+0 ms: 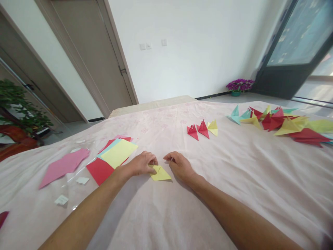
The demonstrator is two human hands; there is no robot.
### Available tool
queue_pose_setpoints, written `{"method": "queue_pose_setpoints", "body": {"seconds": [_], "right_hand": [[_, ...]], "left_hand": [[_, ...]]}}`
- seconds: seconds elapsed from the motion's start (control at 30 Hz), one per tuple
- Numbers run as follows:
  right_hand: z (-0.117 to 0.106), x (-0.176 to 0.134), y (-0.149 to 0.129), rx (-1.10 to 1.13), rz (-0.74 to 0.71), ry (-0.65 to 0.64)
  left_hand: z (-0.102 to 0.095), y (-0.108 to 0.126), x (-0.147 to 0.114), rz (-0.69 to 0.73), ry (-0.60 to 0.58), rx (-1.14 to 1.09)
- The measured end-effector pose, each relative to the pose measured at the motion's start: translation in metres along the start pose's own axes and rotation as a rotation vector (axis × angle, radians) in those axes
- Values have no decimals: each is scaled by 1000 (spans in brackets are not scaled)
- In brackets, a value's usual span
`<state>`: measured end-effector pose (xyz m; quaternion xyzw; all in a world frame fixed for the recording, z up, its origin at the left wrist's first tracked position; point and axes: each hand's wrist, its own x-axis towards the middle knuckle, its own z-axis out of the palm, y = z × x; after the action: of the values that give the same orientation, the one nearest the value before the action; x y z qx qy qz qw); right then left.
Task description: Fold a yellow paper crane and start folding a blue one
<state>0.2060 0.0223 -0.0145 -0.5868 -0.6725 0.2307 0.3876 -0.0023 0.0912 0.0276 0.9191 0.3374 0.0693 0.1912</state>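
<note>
A piece of yellow origami paper (160,174), folded to a diamond-like shape with a slit near its middle, lies on the cloth in front of me. My left hand (142,164) grips its left corner, thumb on top and the other fingers curled behind. Just right of the paper, my right hand (180,166) rests low over the cloth, apart from it. Its fingers are loosely bent, the foremost one reaching left, and I see nothing held in them.
Left lie loose sheets, a yellow sheet (120,152) on top, a red sheet (100,171) and pink sheets (65,164) by clear plastic wrapping. Two red paper cranes (203,130) and a yellow folded piece (213,127) stand ahead. Several folded cranes (278,119) heap at right on the pale tablecloth (234,166).
</note>
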Motion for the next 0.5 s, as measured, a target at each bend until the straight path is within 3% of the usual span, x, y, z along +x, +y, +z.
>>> {"method": "queue_pose_setpoints", "body": {"seconds": [0.2,0.4,0.5], "right_hand": [[2,3,6,119,38,64],[-2,2,-2,239,13,117],[-2,-3,-8,286,-52,102]], "left_hand": [[3,-3,-14,-149,135,-190],[23,6,-21,-224,564,-359],[36,16,-20,-192,692,-379]]}}
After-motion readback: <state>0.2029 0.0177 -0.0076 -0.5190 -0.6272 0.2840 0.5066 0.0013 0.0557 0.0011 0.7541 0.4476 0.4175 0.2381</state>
